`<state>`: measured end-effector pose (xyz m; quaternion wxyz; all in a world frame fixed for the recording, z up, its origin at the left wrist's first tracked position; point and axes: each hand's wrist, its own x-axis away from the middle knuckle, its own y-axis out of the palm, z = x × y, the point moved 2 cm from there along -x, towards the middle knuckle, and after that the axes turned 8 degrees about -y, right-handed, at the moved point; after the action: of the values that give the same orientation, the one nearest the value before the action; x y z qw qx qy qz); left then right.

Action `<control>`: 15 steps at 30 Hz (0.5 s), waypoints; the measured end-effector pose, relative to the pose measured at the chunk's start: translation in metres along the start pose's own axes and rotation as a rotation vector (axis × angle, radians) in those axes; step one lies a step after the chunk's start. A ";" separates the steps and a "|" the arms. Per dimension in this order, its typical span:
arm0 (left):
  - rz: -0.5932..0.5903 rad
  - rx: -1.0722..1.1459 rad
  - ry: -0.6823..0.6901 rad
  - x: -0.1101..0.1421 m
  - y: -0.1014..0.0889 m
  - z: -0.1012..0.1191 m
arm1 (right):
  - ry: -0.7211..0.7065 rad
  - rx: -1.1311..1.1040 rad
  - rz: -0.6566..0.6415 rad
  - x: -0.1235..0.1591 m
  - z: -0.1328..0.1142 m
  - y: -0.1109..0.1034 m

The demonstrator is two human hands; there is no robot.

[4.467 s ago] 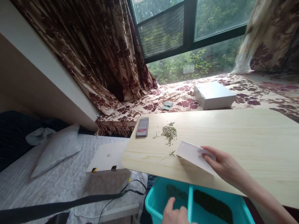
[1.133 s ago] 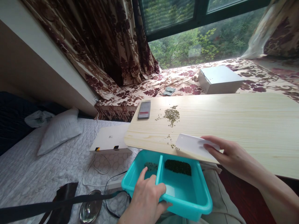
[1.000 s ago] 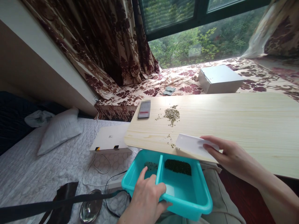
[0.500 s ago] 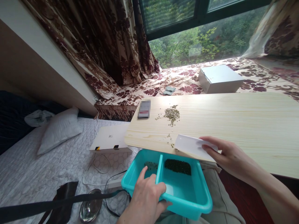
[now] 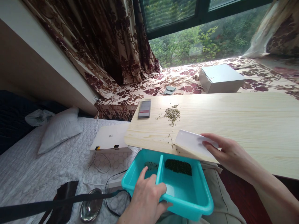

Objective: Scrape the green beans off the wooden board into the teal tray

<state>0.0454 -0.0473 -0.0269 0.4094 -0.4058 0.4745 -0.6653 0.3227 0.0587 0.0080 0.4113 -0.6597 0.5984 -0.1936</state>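
Note:
A turquoise two-compartment bin (image 5: pixel 187 207) sits at the near table edge, over the lap. My left hand (image 5: pixel 147 193) grips its near rim by the divider, thumb outside, index finger stretched over the left compartment. Small dark green beans (image 5: pixel 178 167) fill the far end of the right compartment; a few lie in the left one. My right hand (image 5: pixel 220 147) pinches a white, thin, scraper-like plastic piece (image 5: pixel 187 140), tilted against the table near its edge. Beside its left end are a few scattered beans (image 5: pixel 171 145). Farther back lies a loose heap of green beans (image 5: pixel 172 114).
A small dark packet (image 5: pixel 144 109), partly blurred, lies on the wooden table (image 5: pixel 245 124). Behind it on the sill are a white box (image 5: pixel 221 76) and a folded cloth (image 5: pixel 169 90). On the bed at left are a white carton (image 5: pixel 109 137), a metal bowl (image 5: pixel 90 207) and cables.
The white plastic piece has tipped slightly, its upper edge rising a little. My left hand and the bin have stayed almost still; the bean heap looks the same.

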 end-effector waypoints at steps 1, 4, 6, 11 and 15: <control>0.000 -0.001 -0.001 0.000 0.000 0.000 | -0.005 0.000 -0.002 -0.001 -0.001 0.000; 0.000 0.003 0.001 0.000 -0.001 0.000 | -0.028 -0.006 -0.025 -0.002 -0.005 0.002; -0.003 0.009 0.000 0.000 0.000 -0.001 | -0.039 -0.009 -0.030 -0.003 -0.007 0.001; 0.020 0.035 0.008 0.001 0.003 -0.004 | -0.033 -0.017 -0.036 -0.003 -0.010 0.001; 0.022 0.024 0.015 0.000 0.005 -0.004 | -0.025 -0.005 -0.034 -0.003 -0.008 0.002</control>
<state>0.0420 -0.0468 -0.0324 0.4182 -0.3906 0.4739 -0.6693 0.3152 0.0597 0.0122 0.4135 -0.6733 0.5824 -0.1909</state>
